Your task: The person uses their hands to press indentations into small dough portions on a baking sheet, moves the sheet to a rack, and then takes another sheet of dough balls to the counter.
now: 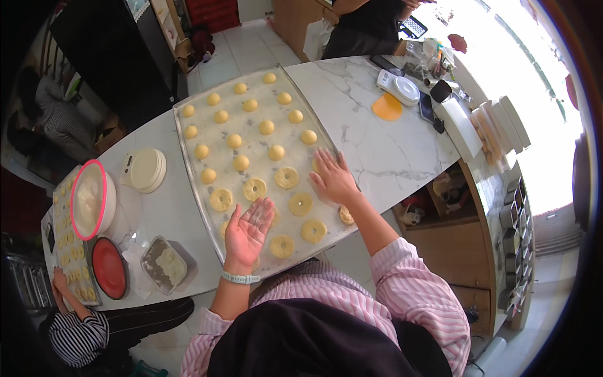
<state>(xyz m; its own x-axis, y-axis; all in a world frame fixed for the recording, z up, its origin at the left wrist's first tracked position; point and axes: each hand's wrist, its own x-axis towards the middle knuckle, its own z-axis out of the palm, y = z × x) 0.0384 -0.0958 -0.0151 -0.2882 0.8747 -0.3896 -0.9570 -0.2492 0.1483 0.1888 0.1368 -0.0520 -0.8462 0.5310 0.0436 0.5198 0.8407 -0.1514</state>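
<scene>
A large baking tray (190,164) lies in front of me on a lined sheet. Its far part carries rows of round dough balls (266,127). Nearer me are flattened dough rings (300,203) with small holes in their middles. My right hand (334,179) lies palm down near the tray's right edge, fingers stretched, over a dough piece that is mostly hidden beneath it. My left hand (249,231) is turned palm up over the near left of the tray, fingers extended, holding nothing. It partly covers some rings below.
Left of the tray are a white kitchen scale (146,171), a pink-rimmed bowl (108,201), a red round pan (109,267) and a plastic tub (164,265). A co-worker's hands (59,286) rest by another dough tray. A second scale (402,87) and an orange scraper (387,107) lie far right.
</scene>
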